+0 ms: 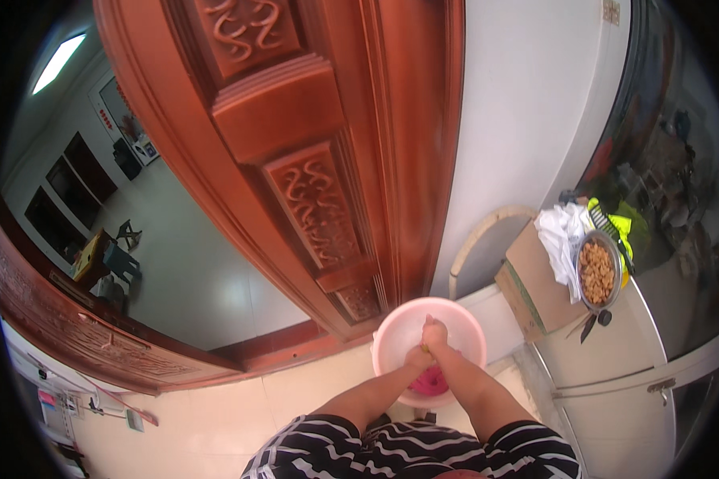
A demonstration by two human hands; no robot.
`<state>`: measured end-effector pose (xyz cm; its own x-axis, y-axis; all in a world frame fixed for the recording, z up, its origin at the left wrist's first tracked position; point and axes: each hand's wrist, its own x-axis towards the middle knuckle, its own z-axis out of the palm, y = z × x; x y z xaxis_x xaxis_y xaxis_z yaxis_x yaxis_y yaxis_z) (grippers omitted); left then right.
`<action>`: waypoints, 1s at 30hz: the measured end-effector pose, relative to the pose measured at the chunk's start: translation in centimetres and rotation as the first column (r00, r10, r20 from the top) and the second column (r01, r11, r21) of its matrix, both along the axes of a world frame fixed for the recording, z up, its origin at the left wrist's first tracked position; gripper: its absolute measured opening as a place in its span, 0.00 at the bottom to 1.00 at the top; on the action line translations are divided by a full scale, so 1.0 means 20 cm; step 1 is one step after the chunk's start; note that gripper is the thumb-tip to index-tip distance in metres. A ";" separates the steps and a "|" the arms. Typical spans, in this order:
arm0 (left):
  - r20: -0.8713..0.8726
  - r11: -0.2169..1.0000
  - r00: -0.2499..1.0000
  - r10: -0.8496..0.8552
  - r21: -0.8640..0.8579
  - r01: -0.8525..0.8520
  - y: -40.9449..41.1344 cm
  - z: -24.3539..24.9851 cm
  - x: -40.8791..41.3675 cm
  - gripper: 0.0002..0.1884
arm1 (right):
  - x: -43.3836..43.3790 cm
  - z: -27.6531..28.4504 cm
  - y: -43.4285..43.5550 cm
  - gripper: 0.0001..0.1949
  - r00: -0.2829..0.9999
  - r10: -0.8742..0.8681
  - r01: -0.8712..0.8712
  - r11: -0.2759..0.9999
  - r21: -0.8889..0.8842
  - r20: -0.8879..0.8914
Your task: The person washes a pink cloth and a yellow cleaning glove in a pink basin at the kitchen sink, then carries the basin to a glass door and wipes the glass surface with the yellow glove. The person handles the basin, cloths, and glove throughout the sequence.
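A pink plastic basin [386, 335] is in front of me, low against the foot of the carved door. Both my hands are over its inside, pressed close together. My left hand [418, 358] is lower, and my right hand [435, 333] lies just beyond it with fingers pointing away from me. A small yellowish-green spot [425, 348] shows between them, too small to identify. Whether either hand grips something is hidden by the overlap. Bright magenta cloth [429, 383] lies bunched in the basin's near part, below my wrists.
The carved reddish wooden door [311, 203] rises ahead; left of it a doorway shows a tiled room [215, 281]. At right, a cardboard box [545, 287], a white plastic bag [560, 230] and a metal bowl of brown pieces [598, 272] sit by a cabinet [611, 365]. A dustpan [134, 420] is at left.
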<state>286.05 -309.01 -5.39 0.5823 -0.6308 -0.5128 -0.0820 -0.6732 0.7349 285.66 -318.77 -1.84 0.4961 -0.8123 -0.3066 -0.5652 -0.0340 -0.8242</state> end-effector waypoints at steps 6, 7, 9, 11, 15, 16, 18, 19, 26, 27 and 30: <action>0.179 0.997 0.983 0.041 0.061 -0.053 0.00 0.26 -0.08 0.30 | -0.07 -0.30 -0.10 0.26 0.994 -0.098 0.087 0.972 0.218 0.040; 0.161 0.998 0.987 0.019 0.051 -0.028 0.01 0.30 -0.10 0.33 | -0.11 -0.32 -0.12 0.26 0.988 -0.146 0.132 0.967 0.219 0.047; 0.112 0.994 0.990 0.090 -0.068 -0.083 0.08 0.32 -0.11 0.39 | -0.20 -0.27 -0.12 0.27 0.997 -0.001 -0.002 0.999 -0.033 -0.075; -0.163 0.978 0.976 0.145 -0.126 -0.167 0.05 0.36 -0.10 0.39 | -0.32 -0.26 -0.13 0.28 0.984 -0.136 0.102 0.960 0.260 0.117; -0.421 0.942 0.874 0.242 -0.113 -0.316 0.13 0.50 -0.08 0.34 | -0.48 0.28 -0.04 0.28 0.959 -0.143 -0.107 0.621 0.777 0.246; -0.439 0.930 0.862 0.253 -0.137 -0.342 0.13 0.50 -0.09 0.31 | -0.52 0.29 -0.03 0.29 0.948 -0.135 -0.140 0.638 0.757 0.289; -0.432 0.925 0.877 0.209 -0.205 -0.321 0.12 0.49 -0.09 0.27 | -0.57 0.30 -0.03 0.29 0.919 -0.142 -0.184 0.669 0.720 0.367; -0.404 0.931 0.902 0.154 -0.246 -0.269 0.13 0.48 -0.08 0.25 | -0.59 0.31 -0.03 0.29 0.902 -0.158 -0.194 0.683 0.704 0.403; -0.627 0.811 0.756 0.190 -0.334 -0.481 0.15 0.75 -0.09 0.19 | -0.66 0.44 -0.06 0.22 0.733 -0.274 -0.289 0.703 0.649 0.623; -0.668 0.770 0.724 0.172 -0.367 -0.522 0.15 0.76 -0.08 0.19 | -0.68 0.46 -0.07 0.21 0.707 -0.291 -0.309 0.693 0.651 0.645; -0.757 0.693 0.639 0.135 -0.389 -0.607 0.15 0.85 -0.10 0.20 | -0.74 0.50 -0.09 0.17 0.660 -0.334 -0.342 0.665 0.664 0.673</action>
